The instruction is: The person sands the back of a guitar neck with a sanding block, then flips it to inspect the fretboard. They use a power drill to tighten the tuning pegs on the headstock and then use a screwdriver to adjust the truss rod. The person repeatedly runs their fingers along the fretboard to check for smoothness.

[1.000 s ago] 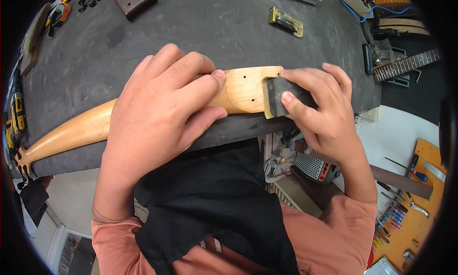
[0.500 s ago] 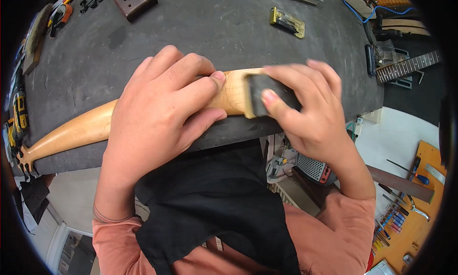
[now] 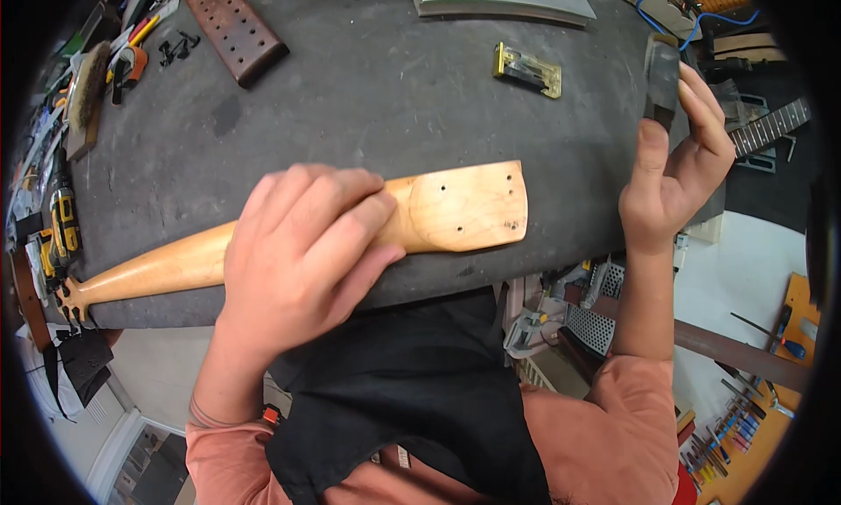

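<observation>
Guitar neck (image 3: 158,270): pale, glossy wood, lying back side up on my dark grey workbench (image 3: 368,102), along the front edge nearest me.
Headstock (image 3: 74,300): at the bench's front left corner, dark tuners showing on it.
Heel (image 3: 480,209): the neck's broad, squared end, pointing toward the bench's right edge, with small drilled holes and a dark mark by one of them.
Left hand (image 3: 302,247): palm down across the middle of the neck, knuckles arched, fingers slanting toward the heel. My fingers bend over the wood and my thumb lies along its near side, so the grip is closed around the neck.
Left forearm (image 3: 229,352): angled up from below the front edge, sleeve above the elbow.
Right hand (image 3: 674,181): held up at the bench's right edge, well apart from the neck, wrist upright. My thumb points up at the front, my fingers behind, pinched together on a sanding block.
Sanding block (image 3: 662,80): dark grey, on end in my grasp, touching no wood.
Far edge of the bench: a silver metal slab (image 3: 499,4), and left of it a brown drilled block (image 3: 235,36).
</observation>
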A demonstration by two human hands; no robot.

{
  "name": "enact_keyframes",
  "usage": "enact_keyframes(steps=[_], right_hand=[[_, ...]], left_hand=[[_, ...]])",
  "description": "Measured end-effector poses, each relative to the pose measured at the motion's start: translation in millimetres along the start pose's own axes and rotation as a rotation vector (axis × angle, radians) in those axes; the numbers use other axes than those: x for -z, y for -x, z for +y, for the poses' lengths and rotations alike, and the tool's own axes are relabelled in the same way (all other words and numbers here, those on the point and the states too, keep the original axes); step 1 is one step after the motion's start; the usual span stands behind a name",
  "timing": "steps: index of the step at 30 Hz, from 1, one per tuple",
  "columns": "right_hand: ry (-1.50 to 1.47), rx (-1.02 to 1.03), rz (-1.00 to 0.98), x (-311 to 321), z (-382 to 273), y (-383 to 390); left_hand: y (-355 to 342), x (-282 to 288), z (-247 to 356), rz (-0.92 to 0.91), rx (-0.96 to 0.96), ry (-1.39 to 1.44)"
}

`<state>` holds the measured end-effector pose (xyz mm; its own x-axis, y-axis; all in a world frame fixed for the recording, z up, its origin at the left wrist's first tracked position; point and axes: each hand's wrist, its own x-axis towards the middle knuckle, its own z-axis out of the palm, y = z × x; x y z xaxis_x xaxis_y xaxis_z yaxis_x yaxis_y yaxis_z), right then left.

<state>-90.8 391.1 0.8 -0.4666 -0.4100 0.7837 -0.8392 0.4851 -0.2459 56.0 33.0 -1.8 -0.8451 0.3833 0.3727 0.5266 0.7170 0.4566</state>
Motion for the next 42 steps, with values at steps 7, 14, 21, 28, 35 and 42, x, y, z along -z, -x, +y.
enact_keyframes(steps=[7,14,21,28,35,42], right_hand=[[-0.094,-0.167,0.232,-14,19,20],[-0.125,-0.313,0.182,-16,20,21],[-0.164,-0.339,0.171,-15,18,22],[-0.161,-0.316,0.153,-17,21,23],[-0.176,-0.281,0.156,-18,24,22],[-0.189,-0.341,0.151,-16,24,25]], left_hand=[[13,-4,3,0.026,0.004,-0.068],[-7,-12,38,-0.212,0.148,-0.195],[-5,-13,32,-0.259,0.026,-0.109],[-2,-13,32,-0.229,-0.015,-0.222],[-25,-31,48,-0.284,-0.069,-0.079],[-22,-49,55,-0.308,-0.36,0.016]])
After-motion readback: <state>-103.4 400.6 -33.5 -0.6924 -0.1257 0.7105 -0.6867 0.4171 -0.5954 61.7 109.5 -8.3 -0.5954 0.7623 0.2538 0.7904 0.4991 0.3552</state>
